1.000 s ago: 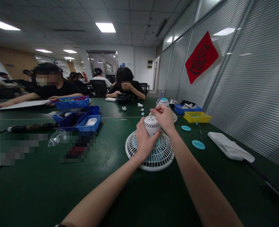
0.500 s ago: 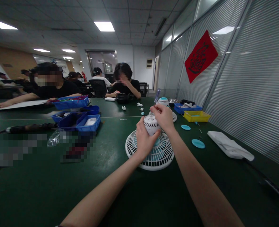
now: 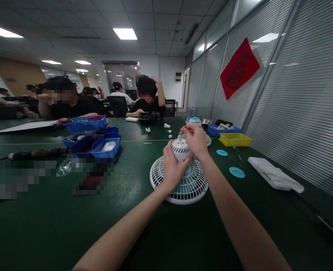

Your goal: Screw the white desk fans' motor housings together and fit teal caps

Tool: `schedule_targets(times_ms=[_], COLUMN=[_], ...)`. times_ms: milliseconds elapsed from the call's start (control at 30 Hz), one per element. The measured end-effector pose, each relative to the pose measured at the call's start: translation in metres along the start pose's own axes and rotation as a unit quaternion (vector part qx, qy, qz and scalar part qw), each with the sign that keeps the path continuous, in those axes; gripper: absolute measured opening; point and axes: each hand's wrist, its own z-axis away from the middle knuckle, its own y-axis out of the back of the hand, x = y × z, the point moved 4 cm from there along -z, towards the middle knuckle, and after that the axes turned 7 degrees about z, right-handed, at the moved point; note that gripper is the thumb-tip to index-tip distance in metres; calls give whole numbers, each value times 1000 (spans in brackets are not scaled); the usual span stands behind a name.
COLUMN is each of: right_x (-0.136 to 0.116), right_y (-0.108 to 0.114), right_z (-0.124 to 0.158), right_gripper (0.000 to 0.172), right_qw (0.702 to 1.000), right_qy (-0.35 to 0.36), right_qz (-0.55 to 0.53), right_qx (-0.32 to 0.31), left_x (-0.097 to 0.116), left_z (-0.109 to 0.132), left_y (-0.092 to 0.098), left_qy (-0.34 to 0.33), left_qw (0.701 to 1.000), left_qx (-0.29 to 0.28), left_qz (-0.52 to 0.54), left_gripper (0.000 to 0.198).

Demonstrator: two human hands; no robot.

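Observation:
A white fan with light blue blades lies face down, its round grille (image 3: 187, 195) on the green table. My left hand (image 3: 173, 167) wraps round the slotted white motor housing (image 3: 181, 149) that rises from the grille. Over the top of the housing, my right hand (image 3: 195, 138) is closed with its fingertips pinched together; what they hold is too small to make out. Just behind my right hand stands a second white fan part with a blue cap (image 3: 195, 121).
Right of the fan lie two blue discs (image 3: 236, 172), a yellow tray (image 3: 235, 139), a blue tray (image 3: 224, 130) and a white flat piece (image 3: 270, 174). Blue bins (image 3: 106, 148) and a plastic bag (image 3: 66, 166) are at left. Small white parts (image 3: 148, 130) lie beyond. Two people sit across.
My hands stay nearly in place on the motor housing. Across the table, one person has raised a hand to the head, and the person at left has drawn an arm up toward the face.

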Motion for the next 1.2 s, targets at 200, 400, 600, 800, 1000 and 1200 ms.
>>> schedule_targets(times_ms=[200, 400, 600, 800, 1000, 1200], right_x=[-3, -6, 0, -1, -5, -9], right_y=[5, 8, 6, 5, 6, 10], right_z=[1, 2, 0, -1, 0, 2], right_gripper=[17, 18, 19, 12, 17, 22], right_qw=[998, 994, 999, 1000, 1000, 989], right_qy=[13, 47, 11, 16, 15, 43], right_qz=[61, 90, 27, 6, 23, 137], right_qx=[15, 44, 40, 23, 9, 20], left_x=[1, 0, -1, 0, 0, 0], left_z=[0, 0, 0, 0, 0, 0], left_y=[1, 0, 0, 0, 0, 1], left_qy=[-2, 3, 2, 0, -2, 7], left_qw=[1000, 1000, 1000, 1000, 1000, 1000], left_qx=[-3, -3, -4, -5, -5, -13], left_qz=[-4, -4, -1, 3, 3, 0], left_gripper=[72, 73, 72, 72, 72, 73])
